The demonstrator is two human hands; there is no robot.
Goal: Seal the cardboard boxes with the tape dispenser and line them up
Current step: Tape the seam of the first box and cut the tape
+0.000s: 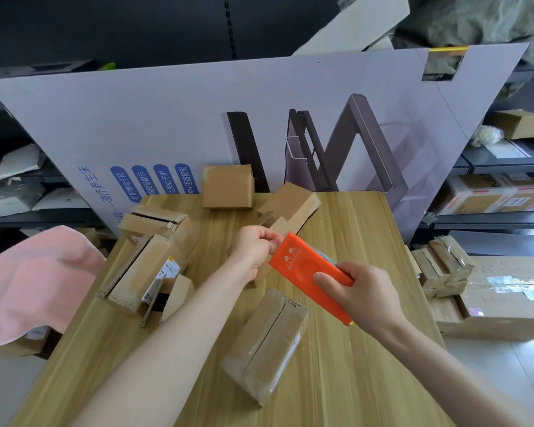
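Nearest us, 1 taped cardboard box (pixel 265 343) lies on the wooden table (pixel 367 380). Above it, our right hand (pixel 361 291) grips the orange tape dispenser (pixel 302 266) while our left hand (pixel 255 245) pinches its front end. Beyond, more boxes (pixel 228 186) lie scattered.

Pink towel (pixel 34 278) (crumpled) beside wooden table (pixel 367 365).

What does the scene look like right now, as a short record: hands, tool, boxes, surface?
right hand: grips the orange tape dispenser above the table
left hand: pinches at the dispenser's far end; tape itself not discernible
nearest box: lies on the table below the hands, flaps closed
other boxes: loose pile at left; far box and tilted box at the far edge; not lined up
surface: wooden table
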